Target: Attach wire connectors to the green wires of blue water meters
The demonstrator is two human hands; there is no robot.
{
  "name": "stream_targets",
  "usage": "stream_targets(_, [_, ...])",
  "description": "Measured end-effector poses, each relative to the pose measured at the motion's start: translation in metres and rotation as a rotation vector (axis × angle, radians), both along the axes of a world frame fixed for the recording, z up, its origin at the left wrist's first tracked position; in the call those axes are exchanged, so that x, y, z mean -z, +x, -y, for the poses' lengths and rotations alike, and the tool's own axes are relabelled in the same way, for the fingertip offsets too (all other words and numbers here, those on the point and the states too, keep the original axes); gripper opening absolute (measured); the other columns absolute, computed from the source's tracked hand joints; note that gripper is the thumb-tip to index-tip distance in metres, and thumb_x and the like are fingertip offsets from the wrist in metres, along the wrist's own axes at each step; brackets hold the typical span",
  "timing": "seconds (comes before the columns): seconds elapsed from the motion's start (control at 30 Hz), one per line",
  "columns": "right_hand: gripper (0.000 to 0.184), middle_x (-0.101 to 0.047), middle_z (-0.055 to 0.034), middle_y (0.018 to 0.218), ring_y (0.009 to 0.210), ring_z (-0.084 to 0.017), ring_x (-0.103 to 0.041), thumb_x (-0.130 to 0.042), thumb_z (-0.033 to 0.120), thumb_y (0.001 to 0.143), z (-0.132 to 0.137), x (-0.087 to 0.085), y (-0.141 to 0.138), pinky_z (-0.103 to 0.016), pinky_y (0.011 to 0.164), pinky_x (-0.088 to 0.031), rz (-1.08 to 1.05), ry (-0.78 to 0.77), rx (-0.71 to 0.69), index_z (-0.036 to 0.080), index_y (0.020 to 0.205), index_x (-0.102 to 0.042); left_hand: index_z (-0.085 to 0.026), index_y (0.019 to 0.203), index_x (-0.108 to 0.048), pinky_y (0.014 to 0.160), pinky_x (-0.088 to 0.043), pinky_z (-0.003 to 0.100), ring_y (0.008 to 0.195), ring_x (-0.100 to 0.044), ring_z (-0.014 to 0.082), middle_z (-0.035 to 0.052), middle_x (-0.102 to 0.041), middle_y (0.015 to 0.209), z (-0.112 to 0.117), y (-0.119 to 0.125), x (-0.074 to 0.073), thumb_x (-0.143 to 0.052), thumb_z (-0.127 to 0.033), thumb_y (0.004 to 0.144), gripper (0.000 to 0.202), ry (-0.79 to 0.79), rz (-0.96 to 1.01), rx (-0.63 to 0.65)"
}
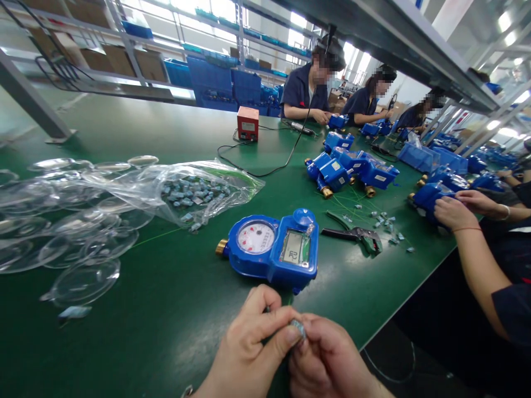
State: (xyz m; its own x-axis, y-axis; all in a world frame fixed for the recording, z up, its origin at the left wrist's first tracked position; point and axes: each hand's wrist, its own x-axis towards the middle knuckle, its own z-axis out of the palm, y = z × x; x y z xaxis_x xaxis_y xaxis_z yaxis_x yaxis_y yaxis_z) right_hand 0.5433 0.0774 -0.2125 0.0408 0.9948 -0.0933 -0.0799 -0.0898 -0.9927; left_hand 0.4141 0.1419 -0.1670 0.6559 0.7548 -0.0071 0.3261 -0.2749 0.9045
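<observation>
Near the table's front edge, my left hand (257, 340) pinches a small grey-blue seal (297, 328) between thumb and index finger. My right hand (327, 354) meets it there, its thumb and fingertips closed on the seal's other side. A short bit of green wire shows just above the fingertips. Right beyond my hands lies a blue water meter (271, 249) with a round dial, a small display and a brass fitting at its left end. Its near edge is close to my left hand's knuckles, and my fingers hide part of the seal.
Clear plastic discs (85, 282) and a bag of seals (194, 193) spread over the left. Pliers (357, 235) and loose seals (385, 221) lie right, near several blue meters (348, 166). A red box (248, 124) stands behind. A co-worker's hands (460, 210) work at the right.
</observation>
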Motion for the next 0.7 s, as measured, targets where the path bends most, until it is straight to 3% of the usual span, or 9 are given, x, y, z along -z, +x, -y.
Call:
stream_targets(0.07, [0.033,-0.041,0.0046,0.044,0.037,-0.011,-0.037,-0.027,0.036,0.093,0.002,0.002,-0.003,-0.023,0.042,-0.034,0.053,0.053,0.073,0.020,0.069,-0.043,-0.021,0.074,-0.065,0.075,-0.043,0.022,0.079,-0.051,0.0130,0.0003,-0.044,0.084,-0.001,-0.001,0.000,-0.044,-0.035,0.089,0.029,-0.003,0.015,-0.009])
stream_targets(0.17, [0.015,-0.059,-0.0053,0.072,0.063,-0.015,-0.051,-0.043,0.024,0.089,0.005,0.007,-0.001,-0.027,0.059,-0.039,0.549,0.504,0.332,0.017,0.088,-0.056,-0.021,0.076,-0.065,0.074,-0.042,0.022,0.079,-0.051,0.0131,0.0005,-0.044,0.084,0.000,-0.001,0.000,-0.045,-0.036,0.089,0.028,-0.016,0.028,-0.033])
stream_targets(0.23, [0.013,-0.058,-0.0049,0.070,0.062,-0.015,-0.050,-0.044,0.019,0.087,0.005,0.008,0.002,-0.027,0.059,-0.038,0.695,0.655,0.360,0.017,0.087,-0.057,-0.020,0.075,-0.065,0.072,-0.042,0.022,0.078,-0.051,0.0132,0.0005,-0.045,0.083,0.000,0.000,0.000,-0.046,-0.036,0.089,0.028,-0.014,0.024,-0.037])
stream_targets(0.33, [0.029,-0.045,0.0024,0.048,0.042,-0.012,-0.040,-0.033,0.027,0.092,0.001,0.006,0.004,-0.024,0.047,-0.034,0.351,0.343,0.126,0.018,0.071,-0.050,-0.020,0.073,-0.065,0.071,-0.043,0.022,0.076,-0.051,0.0128,0.0006,-0.045,0.082,0.000,0.001,0.000,-0.045,-0.036,0.089,0.030,-0.016,0.025,-0.021])
stream_targets(0.43, [0.040,-0.025,0.0100,0.035,0.027,-0.010,-0.025,-0.016,0.032,0.095,-0.002,0.003,0.003,-0.022,0.035,-0.028,0.062,0.065,-0.060,0.020,0.069,-0.045,-0.020,0.074,-0.065,0.073,-0.044,0.021,0.077,-0.051,0.0129,0.0007,-0.045,0.083,-0.001,0.001,0.001,-0.044,-0.036,0.089,0.031,-0.002,0.022,-0.014])
stream_targets(0.5, [0.034,-0.042,0.0050,0.042,0.036,-0.011,-0.039,-0.025,0.032,0.094,-0.001,0.004,0.003,-0.023,0.041,-0.035,0.208,0.169,0.054,0.018,0.076,-0.050,-0.020,0.075,-0.066,0.074,-0.044,0.022,0.079,-0.051,0.0134,0.0009,-0.045,0.083,-0.002,0.001,0.001,-0.045,-0.036,0.089,0.030,0.005,0.017,-0.031])
stream_targets(0.57, [0.021,-0.058,-0.0042,0.065,0.056,-0.014,-0.053,-0.039,0.027,0.091,0.002,0.007,0.005,-0.025,0.054,-0.041,0.480,0.404,0.240,0.016,0.087,-0.056,-0.020,0.076,-0.066,0.073,-0.044,0.022,0.079,-0.051,0.0138,0.0012,-0.046,0.083,-0.002,0.002,0.000,-0.045,-0.037,0.089,0.029,-0.006,0.017,-0.046])
stream_targets(0.63, [0.015,-0.061,-0.0078,0.074,0.066,-0.017,-0.054,-0.044,0.022,0.087,0.004,0.012,0.006,-0.028,0.061,-0.041,0.672,0.609,0.346,0.016,0.088,-0.058,-0.020,0.076,-0.066,0.072,-0.044,0.023,0.077,-0.052,0.0137,0.0013,-0.046,0.082,-0.001,0.004,-0.002,-0.045,-0.037,0.089,0.030,-0.015,0.017,-0.044])
stream_targets(0.7, [0.022,-0.054,-0.0035,0.060,0.054,-0.014,-0.049,-0.040,0.024,0.090,0.001,0.016,0.005,-0.026,0.054,-0.039,0.571,0.533,0.301,0.016,0.078,-0.056,-0.020,0.074,-0.066,0.071,-0.045,0.022,0.076,-0.053,0.0134,0.0012,-0.046,0.081,0.000,0.003,-0.002,-0.045,-0.038,0.089,0.031,-0.016,0.020,-0.038])
